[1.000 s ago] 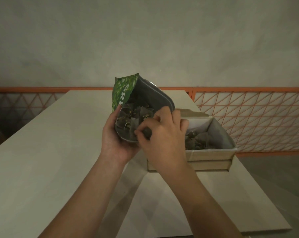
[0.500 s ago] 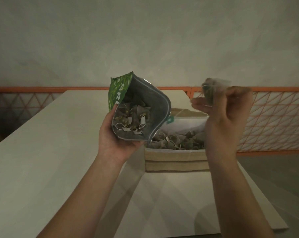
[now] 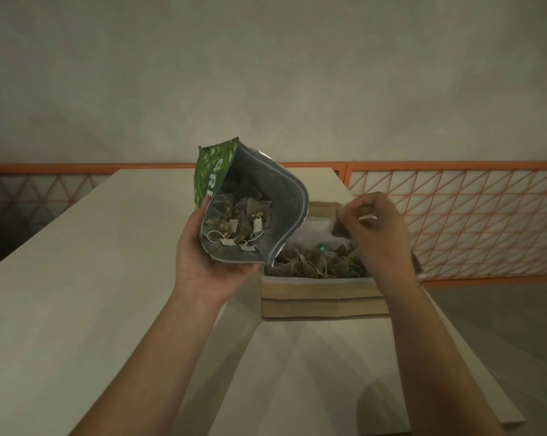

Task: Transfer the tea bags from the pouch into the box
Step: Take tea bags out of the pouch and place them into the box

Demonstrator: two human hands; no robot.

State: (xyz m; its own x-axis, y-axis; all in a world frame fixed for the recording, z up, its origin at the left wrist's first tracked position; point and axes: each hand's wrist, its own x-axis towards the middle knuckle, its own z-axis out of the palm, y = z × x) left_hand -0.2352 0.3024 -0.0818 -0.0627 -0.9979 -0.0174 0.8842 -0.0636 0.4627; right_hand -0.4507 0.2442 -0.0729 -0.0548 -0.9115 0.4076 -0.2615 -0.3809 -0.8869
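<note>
Above the box: one tea bag held

Over the open box (image 3: 324, 298) on the worktop (image 3: 77, 309), a tea bag (image 3: 339, 229) is pinched by the right hand (image 3: 376, 231). The open pouch (image 3: 265, 212), with bags inside, is gripped by the left hand (image 3: 203, 262), just beside the box.

left grip (image 3: 203, 262) curled, right grip (image 3: 371, 225) apparently pinching

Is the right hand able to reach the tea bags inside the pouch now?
Probably yes. The left hand holds the pouch with its mouth open, nothing covering it. But the right hand already pinches a tea bag over the box.
</note>
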